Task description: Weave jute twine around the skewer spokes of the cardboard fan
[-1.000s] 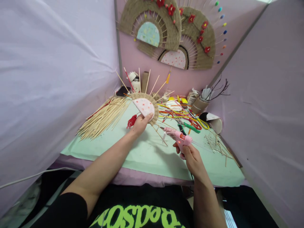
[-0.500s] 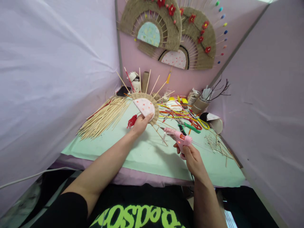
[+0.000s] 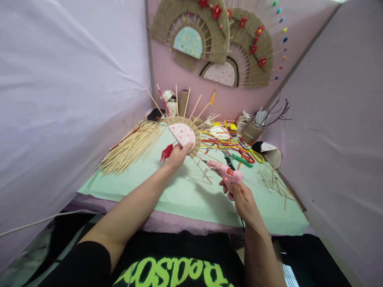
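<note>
My left hand [image 3: 179,155] grips a half-round fan [image 3: 183,134] by its lower edge, thumb on the white, pink-dotted face. A woven twine band rings that face, and thin wooden sticks stick out from it like rays. In my right hand [image 3: 239,195] is a pink hot glue gun [image 3: 224,172], fingers wrapped round its handle and a small orange light showing on its side. The gun's nozzle points left, close to the lowest stick of the fan; whether it touches is too small to tell. A red tassel [image 3: 166,152] lies just left of the fan.
Many loose sticks [image 3: 131,147] lie on the left of the green tabletop [image 3: 179,199]. Behind the gun are green-handled pliers [image 3: 241,160] and coloured craft stems [image 3: 230,145]. A pot with twigs [image 3: 254,129] and a tipped cup [image 3: 271,154] stand right. Finished fans [image 3: 251,48] hang on the back wall.
Both hands, the fan and the glue gun hold almost the same place. The whole view has shifted very slightly.
</note>
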`<state>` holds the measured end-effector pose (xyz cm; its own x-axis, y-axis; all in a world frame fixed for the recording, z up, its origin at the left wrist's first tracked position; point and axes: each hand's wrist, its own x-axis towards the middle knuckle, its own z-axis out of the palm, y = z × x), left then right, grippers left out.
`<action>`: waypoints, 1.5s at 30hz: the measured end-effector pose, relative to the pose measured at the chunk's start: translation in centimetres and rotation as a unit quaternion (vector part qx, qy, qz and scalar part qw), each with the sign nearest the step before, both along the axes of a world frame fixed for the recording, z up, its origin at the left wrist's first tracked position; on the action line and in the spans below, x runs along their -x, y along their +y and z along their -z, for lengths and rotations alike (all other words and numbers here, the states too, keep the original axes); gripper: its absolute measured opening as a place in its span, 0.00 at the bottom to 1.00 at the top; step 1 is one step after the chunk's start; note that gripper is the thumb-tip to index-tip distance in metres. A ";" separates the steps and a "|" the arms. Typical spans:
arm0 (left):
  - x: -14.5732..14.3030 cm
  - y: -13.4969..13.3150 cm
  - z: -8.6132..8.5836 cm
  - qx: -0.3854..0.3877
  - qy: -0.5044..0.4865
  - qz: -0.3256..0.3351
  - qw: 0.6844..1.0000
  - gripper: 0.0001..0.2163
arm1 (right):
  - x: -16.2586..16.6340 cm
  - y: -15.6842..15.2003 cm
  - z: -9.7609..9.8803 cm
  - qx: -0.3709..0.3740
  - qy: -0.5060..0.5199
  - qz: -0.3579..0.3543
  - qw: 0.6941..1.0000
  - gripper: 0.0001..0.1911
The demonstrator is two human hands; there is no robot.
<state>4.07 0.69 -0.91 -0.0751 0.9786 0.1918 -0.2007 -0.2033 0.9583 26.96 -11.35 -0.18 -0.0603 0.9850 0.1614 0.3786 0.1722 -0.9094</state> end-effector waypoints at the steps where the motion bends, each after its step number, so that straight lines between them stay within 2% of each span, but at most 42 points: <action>1: 0.0 0.0 0.0 0.002 -0.002 -0.002 1.000 0.24 | 0.0 0.0 0.0 0.000 -0.001 0.000 1.000 0.26; 18: -0.1 -0.3 -0.5 0.002 -0.028 0.007 1.000 0.23 | -0.2 0.2 0.4 0.004 -0.002 -0.002 1.000 0.26; 28: -0.1 -0.4 -0.6 0.007 -0.033 0.004 0.999 0.20 | -0.3 0.1 0.3 -0.019 -0.046 0.019 0.999 0.27; 32: 0.0 -0.1 -0.7 0.014 -0.053 -0.002 0.998 0.16 | -1.7 -0.4 0.1 -0.039 -0.082 0.041 0.995 0.26; 35: 0.0 0.1 -1.2 0.037 -0.103 0.000 0.994 0.16 | -4.6 -0.8 -0.4 -0.052 -0.127 0.054 0.989 0.25; 38: 0.1 0.0 -1.9 0.051 -0.148 -0.002 0.988 0.17 | -8.4 -0.5 -0.5 -0.075 -0.202 0.076 0.974 0.25; 40: 0.2 -0.1 -2.3 0.048 -0.164 -0.003 0.985 0.18 | -10.8 0.1 -0.1 -0.091 -0.273 0.116 0.951 0.26; 45: 0.4 -0.4 -2.6 0.052 -0.167 -0.013 0.984 0.18 | -14.4 2.3 2.8 -0.038 -0.470 0.255 0.844 0.29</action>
